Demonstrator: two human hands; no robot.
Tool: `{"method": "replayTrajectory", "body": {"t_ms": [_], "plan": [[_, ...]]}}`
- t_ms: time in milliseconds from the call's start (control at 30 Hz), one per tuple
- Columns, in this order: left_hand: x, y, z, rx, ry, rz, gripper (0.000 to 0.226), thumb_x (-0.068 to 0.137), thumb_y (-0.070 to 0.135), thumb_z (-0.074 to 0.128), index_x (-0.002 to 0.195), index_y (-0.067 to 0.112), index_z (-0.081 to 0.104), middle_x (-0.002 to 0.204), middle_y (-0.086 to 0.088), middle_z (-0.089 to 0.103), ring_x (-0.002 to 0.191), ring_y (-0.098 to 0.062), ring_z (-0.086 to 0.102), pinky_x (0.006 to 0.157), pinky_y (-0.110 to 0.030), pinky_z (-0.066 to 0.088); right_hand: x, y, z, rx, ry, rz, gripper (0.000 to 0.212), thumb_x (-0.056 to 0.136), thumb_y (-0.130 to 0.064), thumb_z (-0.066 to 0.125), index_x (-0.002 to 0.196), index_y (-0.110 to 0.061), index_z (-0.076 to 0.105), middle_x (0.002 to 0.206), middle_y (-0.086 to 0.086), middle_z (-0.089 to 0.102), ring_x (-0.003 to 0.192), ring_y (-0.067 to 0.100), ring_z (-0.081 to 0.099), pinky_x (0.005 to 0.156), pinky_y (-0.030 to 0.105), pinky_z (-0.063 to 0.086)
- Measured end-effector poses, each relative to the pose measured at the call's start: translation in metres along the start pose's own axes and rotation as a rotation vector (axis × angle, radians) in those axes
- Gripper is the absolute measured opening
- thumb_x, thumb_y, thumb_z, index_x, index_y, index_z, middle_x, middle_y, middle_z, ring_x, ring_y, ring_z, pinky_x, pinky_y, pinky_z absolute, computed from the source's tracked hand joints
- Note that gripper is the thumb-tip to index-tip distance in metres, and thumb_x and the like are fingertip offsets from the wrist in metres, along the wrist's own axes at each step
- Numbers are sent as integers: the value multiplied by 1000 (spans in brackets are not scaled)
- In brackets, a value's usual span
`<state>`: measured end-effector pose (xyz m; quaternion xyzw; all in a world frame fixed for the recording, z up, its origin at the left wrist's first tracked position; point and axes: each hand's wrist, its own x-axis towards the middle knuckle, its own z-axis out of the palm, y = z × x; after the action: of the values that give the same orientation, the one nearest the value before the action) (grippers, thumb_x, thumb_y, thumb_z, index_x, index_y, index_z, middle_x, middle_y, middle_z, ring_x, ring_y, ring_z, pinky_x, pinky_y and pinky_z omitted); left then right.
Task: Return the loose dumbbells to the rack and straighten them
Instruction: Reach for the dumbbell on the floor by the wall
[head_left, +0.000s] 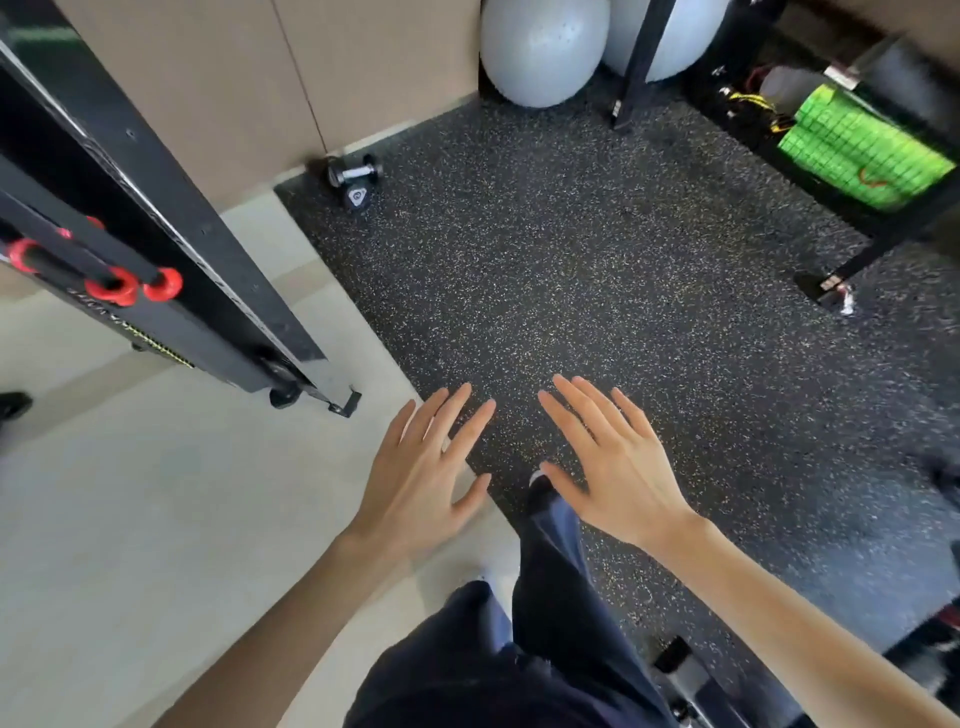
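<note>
Both hands are held out palm-down over the floor with nothing in them. The left hand has its fingers spread wide and straight, thumb angled off to the right, and it hangs above the seam where the pale floor meets the dark speckled rubber mat. The right hand is likewise flat and splayed, its fingers pointing far and a little left, thumb reaching toward the left hand; the two hands sit close side by side without touching, and neither touches any object. Below them a leg in dark trousers steps forward onto the mat. Well away from the hands, at the far left corner of the mat against the beige wall, lie two small dumbbells. The farther dumbbell rests on its side with its long axis running roughly left to right, its metal handle showing between two black heads. The second dumbbell lies just in front of it, touching or nearly so, turned so one black end with a round emblem faces the camera; its axis seems to run near-to-far, though the rest of it is hard to make out. On the left stands a black machine frame bearing two red rings. At the far wall sit two pale grey exercise balls, and at the far right a black shelf frame holds a bright green ridged item.
</note>
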<state>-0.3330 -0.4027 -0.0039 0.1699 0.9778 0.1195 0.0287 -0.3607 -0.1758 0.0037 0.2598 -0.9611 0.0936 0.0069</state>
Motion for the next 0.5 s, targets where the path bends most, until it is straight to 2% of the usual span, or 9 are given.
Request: {"method": "replayTrajectory", "body": {"t_ms": [233,400,500], "plan": [[53,-28,7,21,-8,-138,64,87,43,52,144,18,37,147,-9,39,134,-30,37,108,-50,33,78,32,18,2,-60,-133,65,86,-47,51,142,-18,37,147,5,39,136,24,36,108,50,33],[126,-48,-2,47,-12,-234,63,88,50,36,142,19,41,145,-9,43,133,-31,40,107,-50,34,157,80,6,4,-113,-220,66,87,-49,50,143,-19,34,147,4,38,137,24,35,108,51,33],[179,-61,-11,90,9,-250,62,89,50,35,142,18,40,145,-9,43,133,-31,39,109,-49,32,213,115,-8,-20,-138,-277,67,87,-49,50,144,-20,32,148,3,37,137,23,34,109,50,32]]}}
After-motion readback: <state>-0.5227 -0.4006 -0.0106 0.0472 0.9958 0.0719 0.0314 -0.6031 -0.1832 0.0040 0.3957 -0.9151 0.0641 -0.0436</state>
